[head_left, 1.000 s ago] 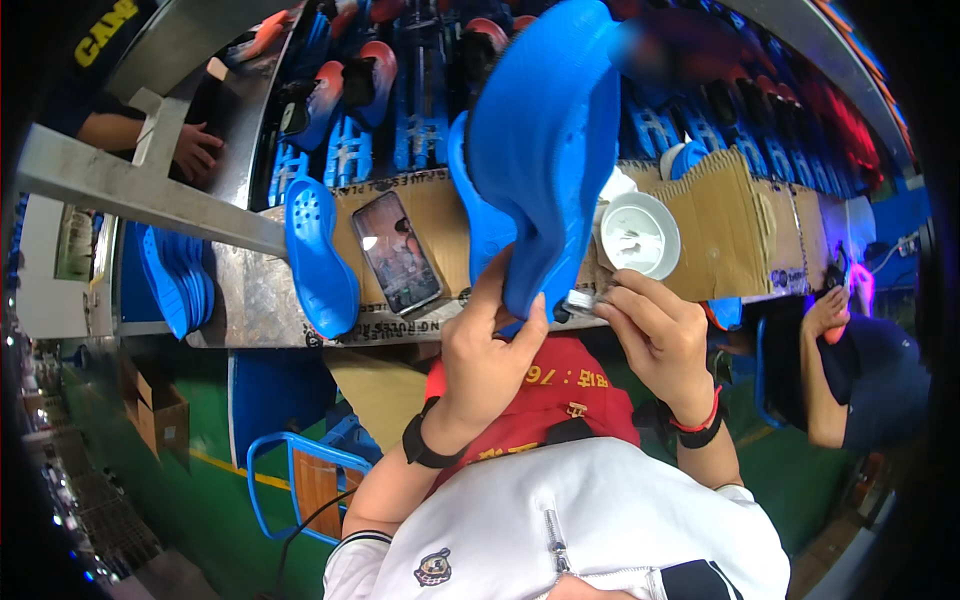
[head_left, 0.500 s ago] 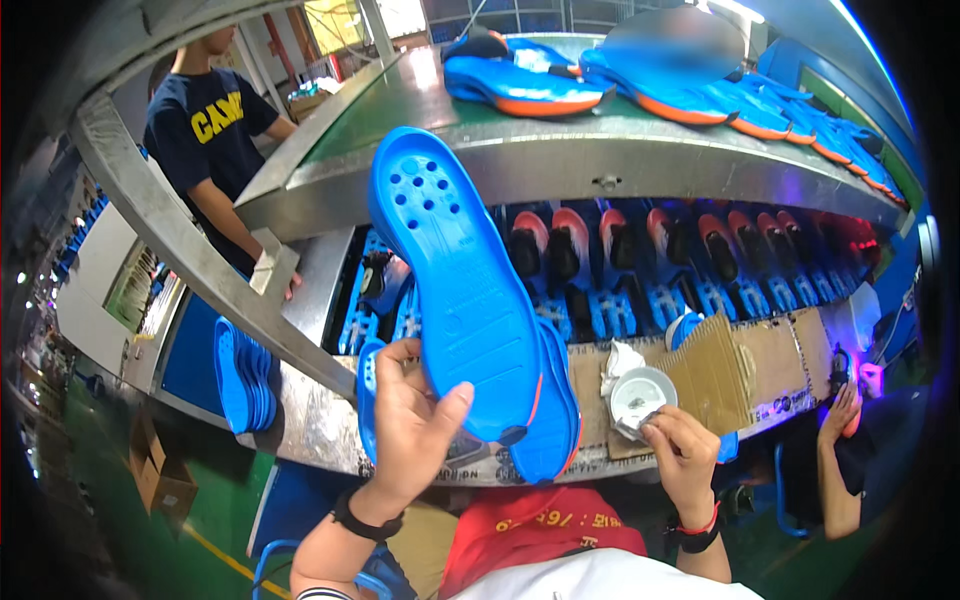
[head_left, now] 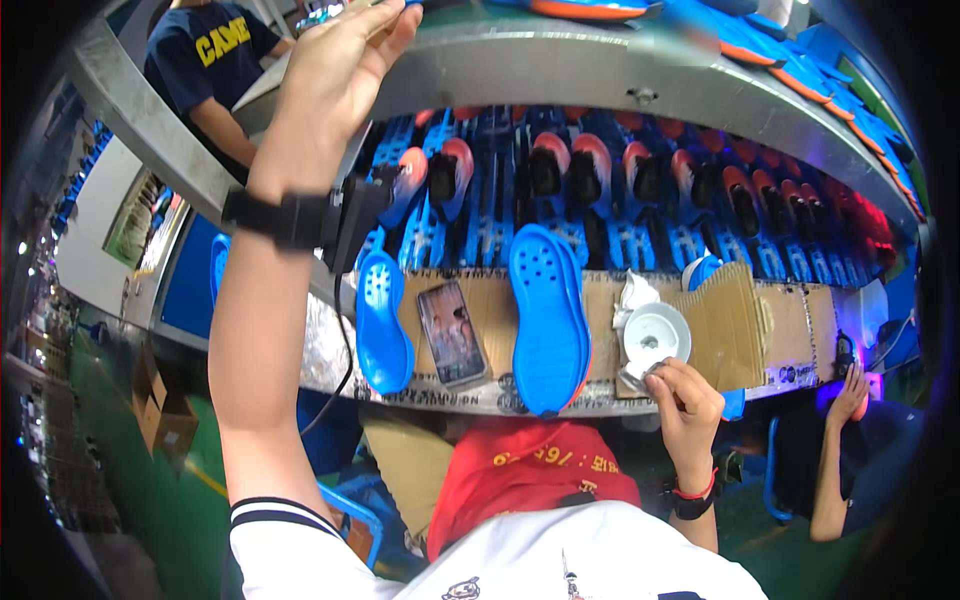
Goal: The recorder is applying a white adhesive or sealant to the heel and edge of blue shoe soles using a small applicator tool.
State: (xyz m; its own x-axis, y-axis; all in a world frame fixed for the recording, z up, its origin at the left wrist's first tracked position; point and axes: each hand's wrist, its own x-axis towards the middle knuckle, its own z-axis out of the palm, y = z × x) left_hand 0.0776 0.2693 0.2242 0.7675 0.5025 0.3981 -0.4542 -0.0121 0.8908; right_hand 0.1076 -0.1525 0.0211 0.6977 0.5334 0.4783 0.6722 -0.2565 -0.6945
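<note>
My left hand (head_left: 350, 65) is stretched up over the upper shelf's edge, its fingers bent. A sliver of a blue shoe sole shows at its fingertips; the rest is cut off by the frame. My right hand (head_left: 687, 400) pinches a crumpled whitish rag (head_left: 636, 372) against the near side of a small white bowl (head_left: 672, 325). Some clear liquid seems to lie in the bowl. Between my arms, a blue shoe sole with an orange edge (head_left: 548, 330) lies on the cardboard-covered bench. Farther left lies another blue sole (head_left: 384, 335).
A phone (head_left: 452, 335) with a lit screen lies between the soles. Torn cardboard (head_left: 725, 330) stands right of the bowl. Behind, shoes (head_left: 590, 170) sit on blue racks below the metal shelf edge (head_left: 560, 75). One person (head_left: 200, 60) stands far left; another person's hand (head_left: 848, 395) is at right.
My left hand has carried the blue sole from above the bench up to the shelf at top left. This uncovers the phone and the soles on the bench. My right hand stays by the bowl.
</note>
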